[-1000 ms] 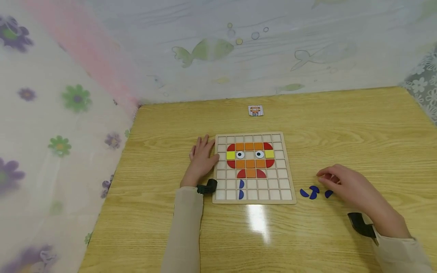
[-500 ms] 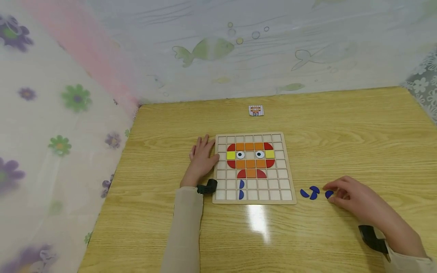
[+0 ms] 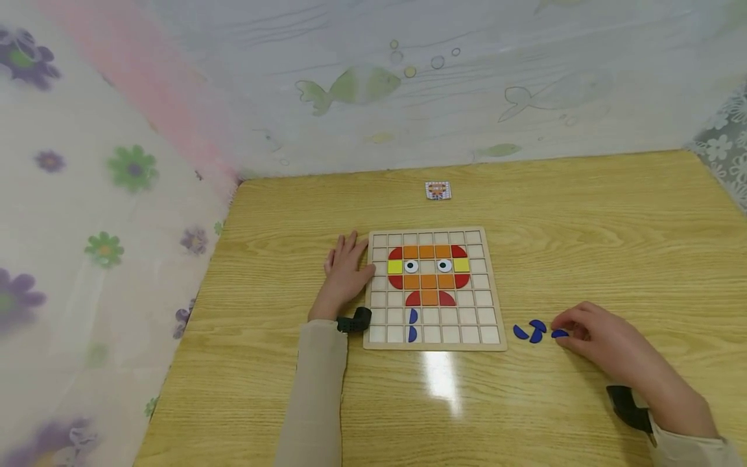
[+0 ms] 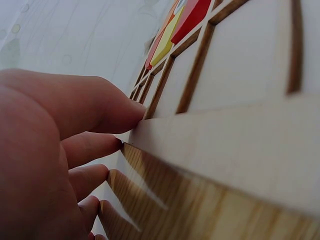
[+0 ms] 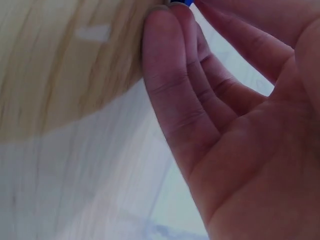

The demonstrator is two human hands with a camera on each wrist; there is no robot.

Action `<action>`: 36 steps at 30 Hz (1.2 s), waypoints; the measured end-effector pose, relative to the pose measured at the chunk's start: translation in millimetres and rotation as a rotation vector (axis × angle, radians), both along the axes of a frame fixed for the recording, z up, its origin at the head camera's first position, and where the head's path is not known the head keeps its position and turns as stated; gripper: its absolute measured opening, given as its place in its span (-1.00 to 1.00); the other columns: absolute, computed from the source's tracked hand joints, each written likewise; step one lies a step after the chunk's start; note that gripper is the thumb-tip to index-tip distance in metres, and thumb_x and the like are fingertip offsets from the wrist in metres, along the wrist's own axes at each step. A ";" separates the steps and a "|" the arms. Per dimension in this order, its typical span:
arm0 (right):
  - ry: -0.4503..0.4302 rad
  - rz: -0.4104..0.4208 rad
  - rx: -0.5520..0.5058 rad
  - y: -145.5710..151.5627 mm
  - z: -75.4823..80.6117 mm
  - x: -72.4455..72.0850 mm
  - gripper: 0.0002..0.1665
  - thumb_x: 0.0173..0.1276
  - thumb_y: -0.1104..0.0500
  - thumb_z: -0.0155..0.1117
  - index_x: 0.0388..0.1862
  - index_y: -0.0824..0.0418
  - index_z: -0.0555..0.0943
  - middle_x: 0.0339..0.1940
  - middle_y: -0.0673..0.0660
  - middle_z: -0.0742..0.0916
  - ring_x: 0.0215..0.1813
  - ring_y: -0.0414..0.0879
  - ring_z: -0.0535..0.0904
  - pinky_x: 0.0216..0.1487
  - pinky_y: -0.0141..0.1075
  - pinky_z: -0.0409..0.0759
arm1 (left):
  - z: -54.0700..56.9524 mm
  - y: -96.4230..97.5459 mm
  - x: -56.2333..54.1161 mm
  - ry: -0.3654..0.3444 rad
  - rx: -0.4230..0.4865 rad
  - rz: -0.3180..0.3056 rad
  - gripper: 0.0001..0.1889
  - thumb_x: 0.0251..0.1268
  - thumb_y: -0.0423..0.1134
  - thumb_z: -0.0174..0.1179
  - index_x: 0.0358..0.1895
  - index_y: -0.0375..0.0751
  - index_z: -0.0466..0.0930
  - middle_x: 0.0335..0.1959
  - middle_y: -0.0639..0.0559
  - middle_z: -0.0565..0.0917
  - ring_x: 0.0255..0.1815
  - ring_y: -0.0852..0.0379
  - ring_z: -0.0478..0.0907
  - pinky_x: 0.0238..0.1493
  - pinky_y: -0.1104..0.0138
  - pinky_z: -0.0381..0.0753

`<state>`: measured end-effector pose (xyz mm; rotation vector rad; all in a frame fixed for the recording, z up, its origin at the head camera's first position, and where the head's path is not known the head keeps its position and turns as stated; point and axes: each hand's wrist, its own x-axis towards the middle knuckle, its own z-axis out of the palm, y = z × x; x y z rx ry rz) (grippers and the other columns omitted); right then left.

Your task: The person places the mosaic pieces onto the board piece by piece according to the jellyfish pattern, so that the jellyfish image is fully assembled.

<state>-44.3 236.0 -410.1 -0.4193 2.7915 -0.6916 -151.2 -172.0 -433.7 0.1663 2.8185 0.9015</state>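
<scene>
A square wooden grid board (image 3: 490,292) lies on the table, with red, orange and yellow pieces and two eye discs set in it. Two blue half-circle pieces (image 3: 413,316) stand one below the other in its lower cells. My left hand (image 3: 345,272) rests at the board's left edge, fingers spread on the table; in the left wrist view its thumb (image 4: 115,107) touches the rim. Right of the board, my right hand (image 3: 604,337) pinches a blue half-circle piece (image 3: 559,334) between thumb and fingers. In the right wrist view only a sliver of that blue piece (image 5: 181,2) shows.
Several more blue half-circle pieces (image 3: 536,331) lie between the board and my right hand. A small picture card (image 3: 438,190) with a similar pattern lies behind the board. The wood-grain table (image 3: 262,214) meets a decorated wall covering at the back and left.
My right hand moved right and toward me to the lone blue half-circle piece, then closed its fingertips on it. That piece has turned and shifted slightly left. My left hand stayed put.
</scene>
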 end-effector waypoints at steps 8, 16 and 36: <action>-0.010 0.001 0.001 -4.1 -0.4 -4.3 -0.84 0.10 0.18 0.30 -0.30 0.10 0.57 -0.42 -0.09 0.53 -0.43 -0.25 0.40 -0.44 -0.31 0.37 | 0.1 0.2 0.1 -0.012 0.001 0.001 -0.39 0.22 -0.08 -0.03 0.36 -0.08 0.11 0.42 0.00 -0.13 0.40 0.03 -0.40 0.25 0.08 -0.35; 0.045 0.021 -0.003 -8.3 2.4 -10.2 -0.80 0.16 0.20 0.25 -0.20 0.15 0.58 -0.45 -0.12 0.56 -0.42 -0.26 0.41 -0.42 -0.31 0.39 | 0.6 1.5 1.5 -0.017 0.018 0.002 -0.39 0.20 -0.11 -0.03 0.35 -0.10 0.12 0.42 0.00 -0.13 0.40 0.06 -0.41 0.24 0.09 -0.35; 0.102 0.138 -0.027 -62.1 17.8 -33.8 -0.86 0.18 0.20 0.22 -0.25 0.12 0.60 -0.46 -0.13 0.51 -0.44 -0.24 0.37 -0.41 -0.31 0.38 | 1.1 0.5 0.9 -0.013 0.000 0.011 -0.39 0.22 -0.09 -0.02 0.36 -0.07 0.12 0.42 -0.01 -0.12 0.40 0.04 -0.41 0.24 0.08 -0.34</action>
